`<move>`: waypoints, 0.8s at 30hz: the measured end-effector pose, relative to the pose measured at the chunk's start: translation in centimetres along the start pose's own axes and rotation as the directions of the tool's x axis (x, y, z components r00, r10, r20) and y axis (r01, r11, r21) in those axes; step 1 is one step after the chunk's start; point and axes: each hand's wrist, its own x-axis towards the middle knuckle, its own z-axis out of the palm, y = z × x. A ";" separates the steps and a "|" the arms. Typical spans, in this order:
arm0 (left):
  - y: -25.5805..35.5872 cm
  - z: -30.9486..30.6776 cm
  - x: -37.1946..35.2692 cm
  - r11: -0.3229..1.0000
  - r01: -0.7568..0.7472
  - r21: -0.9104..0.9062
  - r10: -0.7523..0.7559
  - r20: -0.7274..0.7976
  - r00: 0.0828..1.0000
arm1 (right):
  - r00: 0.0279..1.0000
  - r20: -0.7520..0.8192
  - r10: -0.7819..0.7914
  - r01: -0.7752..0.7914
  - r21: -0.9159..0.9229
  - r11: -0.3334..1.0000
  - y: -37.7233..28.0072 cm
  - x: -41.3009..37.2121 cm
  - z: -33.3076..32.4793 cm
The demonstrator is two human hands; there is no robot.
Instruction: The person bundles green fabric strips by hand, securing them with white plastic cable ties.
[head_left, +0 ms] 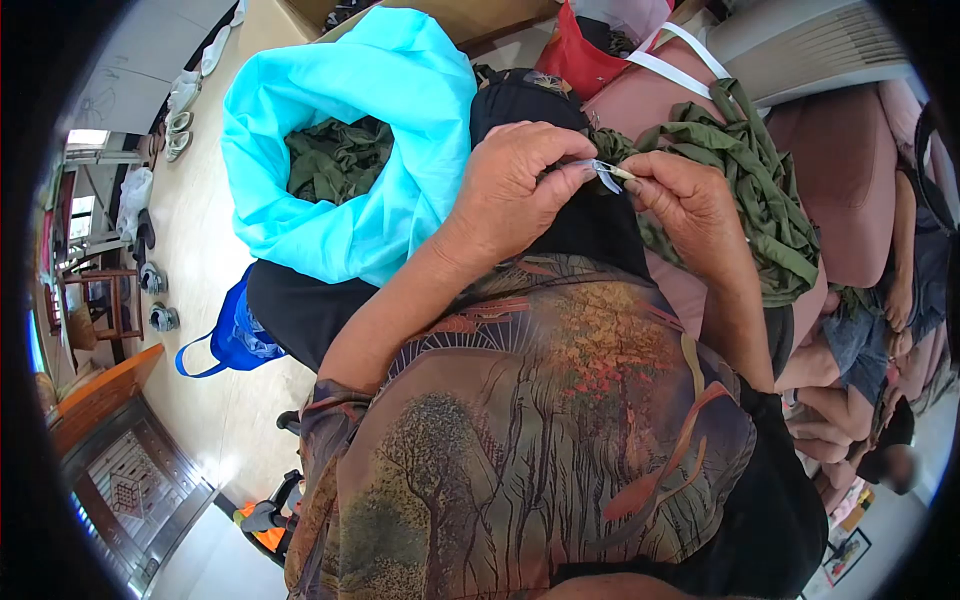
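Above my lap, the fingertips of my two hands nearly meet. My left hand pinches a small whitish strip, too small to identify for certain. In my right hand, thumb and fingers close on a small pale stick-like tool with a thin tip that reaches the strip. Dark green cloth is heaped just beyond my right hand. Left of my left hand stands a bright turquoise bag with its rim rolled outward, and more green cloth lies inside it.
A red bag and a cardboard box are at the back. A blue bag sits on the floor at left, with shoes farther off. Another person sits on the right, near the pink seat.
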 end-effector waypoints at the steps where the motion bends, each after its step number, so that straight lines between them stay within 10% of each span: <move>1: 0.2 0.0 0.0 0.989 0.095 -0.111 -0.094 0.017 0.995 | 1.000 -0.011 -0.009 0.009 -0.008 1.000 -0.1 0.0 0.1; 12: -0.1 -0.3 0.1 0.755 0.435 -0.491 -0.355 0.251 0.900 | 0.997 -0.051 -0.051 0.047 -0.074 0.996 -0.5 0.1 0.6; 24: 0.5 -0.5 0.4 0.867 0.421 -0.268 -0.382 0.184 0.905 | 0.979 -0.122 -0.162 0.129 -0.245 0.961 -0.3 0.2 1.4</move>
